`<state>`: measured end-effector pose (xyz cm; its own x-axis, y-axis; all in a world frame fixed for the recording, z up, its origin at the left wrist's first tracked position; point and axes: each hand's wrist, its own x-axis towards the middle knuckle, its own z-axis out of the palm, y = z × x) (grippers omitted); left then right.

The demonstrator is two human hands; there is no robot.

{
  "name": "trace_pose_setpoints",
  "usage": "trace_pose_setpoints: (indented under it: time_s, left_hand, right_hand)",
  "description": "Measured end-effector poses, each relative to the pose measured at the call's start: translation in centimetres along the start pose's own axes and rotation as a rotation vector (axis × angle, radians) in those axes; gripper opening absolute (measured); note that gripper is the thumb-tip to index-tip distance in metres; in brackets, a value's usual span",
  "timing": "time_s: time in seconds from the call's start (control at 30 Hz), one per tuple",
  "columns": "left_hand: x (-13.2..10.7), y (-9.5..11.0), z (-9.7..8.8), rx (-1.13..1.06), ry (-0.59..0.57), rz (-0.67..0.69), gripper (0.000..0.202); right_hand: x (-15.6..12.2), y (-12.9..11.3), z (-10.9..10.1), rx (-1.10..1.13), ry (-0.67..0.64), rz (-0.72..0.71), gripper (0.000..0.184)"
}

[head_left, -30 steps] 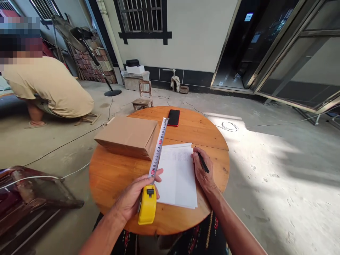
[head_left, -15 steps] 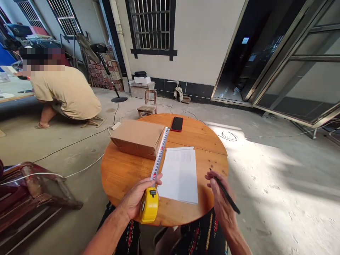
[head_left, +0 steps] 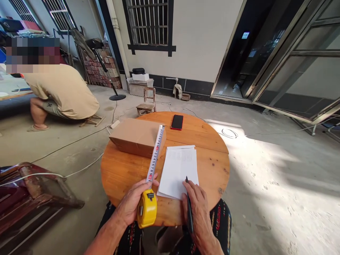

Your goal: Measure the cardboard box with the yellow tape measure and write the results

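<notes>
My left hand (head_left: 132,203) grips a yellow tape measure (head_left: 147,210) at the near edge of a round wooden table (head_left: 124,173). Its white blade (head_left: 155,150) runs out along the right side of a brown cardboard box (head_left: 135,136). My right hand (head_left: 198,209) holds a black pen (head_left: 189,207) and rests on the near corner of a stack of white paper sheets (head_left: 179,168) lying right of the blade.
A red-cased phone (head_left: 177,122) lies at the table's far side. A person in a tan shirt (head_left: 62,94) crouches at the left. A small wooden stool (head_left: 146,102), cables on the concrete floor and a dark wooden chair (head_left: 32,193) at the near left surround the table.
My right hand swung off the paper to the right, then came back and settled on the paper's near corner with the pen. The left hand kept hold of the tape measure.
</notes>
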<state>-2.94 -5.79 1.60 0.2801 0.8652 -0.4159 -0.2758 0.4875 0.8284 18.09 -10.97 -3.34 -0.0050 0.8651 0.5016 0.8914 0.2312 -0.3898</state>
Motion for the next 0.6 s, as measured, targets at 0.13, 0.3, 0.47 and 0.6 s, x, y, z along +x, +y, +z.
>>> trace_pose_setpoints:
  time_s: [0.13,0.3,0.47,0.6]
  left_hand:
    - [0.4,-0.1,0.2,-0.022,-0.003,-0.041,0.019]
    - [1.4,-0.1,1.4,-0.075,-0.009,-0.091,0.017]
    - [2.2,-0.3,2.4,-0.083,-0.059,-0.116,0.016]
    - [2.0,-0.1,2.2,-0.022,-0.035,-0.093,0.017]
  right_hand:
    - [0.2,-0.2,0.4,-0.062,-0.044,-0.020,0.034]
    - [0.3,0.4,-0.1,-0.063,-0.077,0.002,0.033]
    - [0.7,1.5,-0.7,-0.037,-0.092,0.049,0.034]
    - [1.0,2.0,-1.0,0.013,-0.085,0.066,0.034]
